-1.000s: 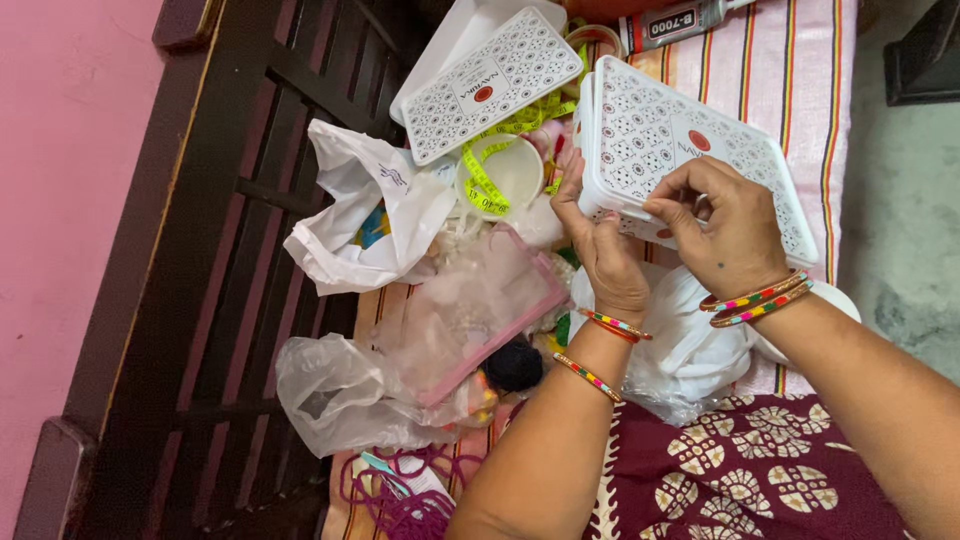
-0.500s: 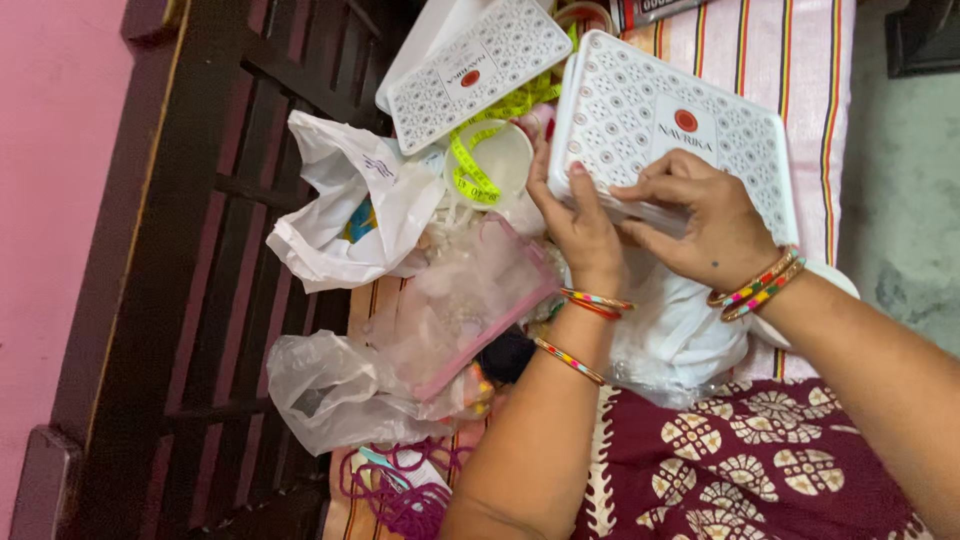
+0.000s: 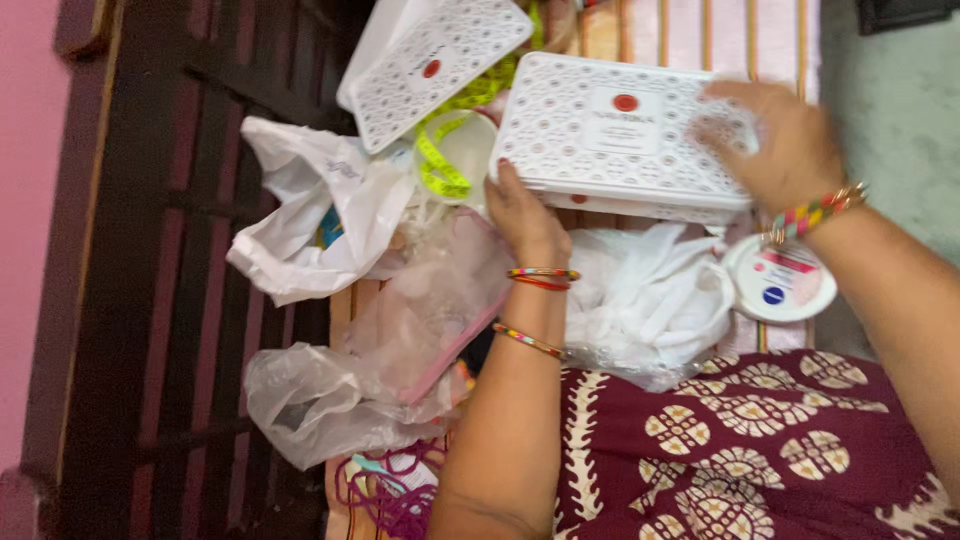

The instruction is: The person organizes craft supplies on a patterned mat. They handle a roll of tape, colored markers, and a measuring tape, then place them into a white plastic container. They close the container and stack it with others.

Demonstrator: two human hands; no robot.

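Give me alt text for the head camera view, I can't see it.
Two bare hands, left hand and right hand, grip opposite ends of a flat white patterned box over a striped cloth. Around it lie a similar box, a yellow tape measure, plastic bags and a round white tub.

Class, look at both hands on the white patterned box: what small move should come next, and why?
Probably set the box down flat. The left hand grips its near corner, the right hand presses its far end, and it hangs over the white bag, not yet resting.
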